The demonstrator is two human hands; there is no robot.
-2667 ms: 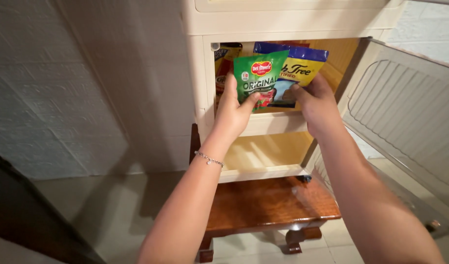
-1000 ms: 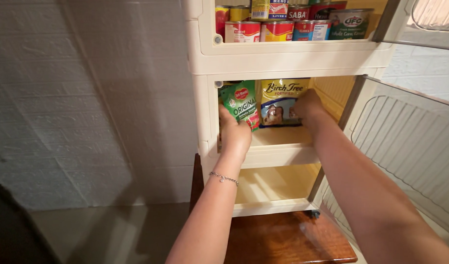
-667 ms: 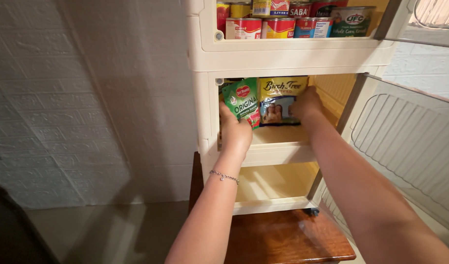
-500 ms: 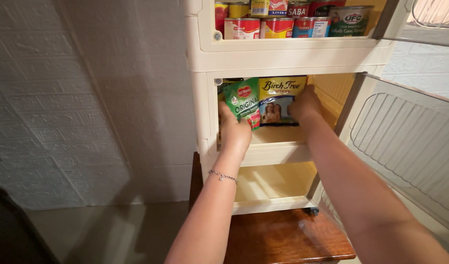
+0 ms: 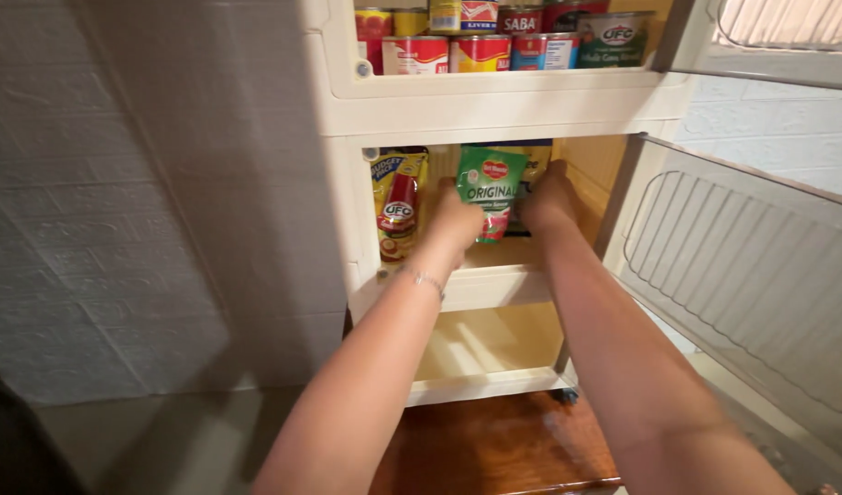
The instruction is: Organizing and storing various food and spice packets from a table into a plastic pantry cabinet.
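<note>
Middle shelf of a cream cabinet [image 5: 348, 183], door [image 5: 742, 266] swung open at right. Left hand [image 5: 453, 225] closed on the lower left edge of a green pouch [image 5: 491, 188], held upright at mid-shelf. Right hand [image 5: 547, 197] pressed to the pouch's right side and to a yellow pack [image 5: 534, 165] mostly hidden behind; whether gripping or only steadying, cannot tell. Red-and-yellow pouch [image 5: 396, 202] standing apart at the shelf's left. Row of cans [image 5: 494, 46] on the shelf above. Empty compartment below, then a wooden stool [image 5: 494, 449] under the cabinet.

Probable faults from this position:
- Soft pouch likely to slump or tip forward over the low front lip once let go, for want of support in front.
- Yellow pack behind liable to be pushed askew or toppled by sideways pressure from the right hand.
- Red-and-yellow pouch open to a knock from the left wrist on the way out.
- Door within reach of the right forearm; a bump could swing it.
</note>
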